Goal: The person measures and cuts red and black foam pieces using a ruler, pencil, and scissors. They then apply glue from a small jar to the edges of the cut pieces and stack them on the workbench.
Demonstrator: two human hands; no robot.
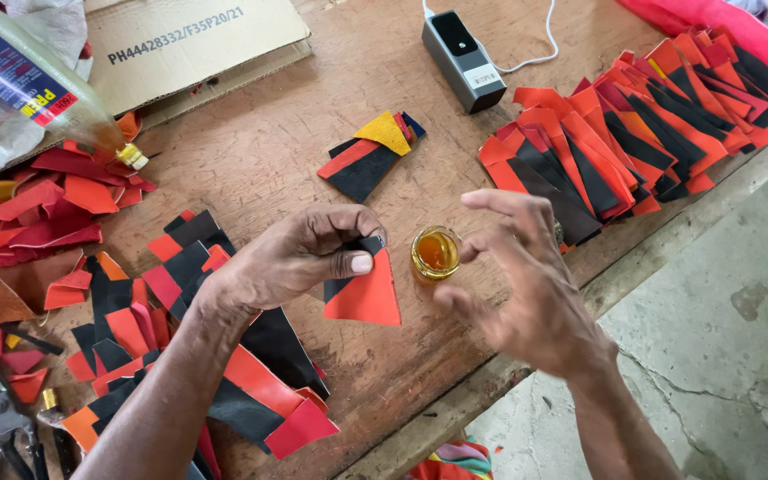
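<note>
While the left hand (pixel 300 258) pinches a red-and-black leather piece (pixel 364 289), the right hand (pixel 513 276), fingers spread and empty, should dip lightly into the adjacent glue jar (pixel 436 252).

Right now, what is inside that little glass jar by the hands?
The small glass jar holds a clear amber liquid, seen from above through its open mouth. It stands on the wooden table beside the right hand. How deep the liquid goes cannot be seen.

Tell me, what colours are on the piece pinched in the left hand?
Orange-red with a black strip, seen in the head view: the piece in the left hand.
</note>
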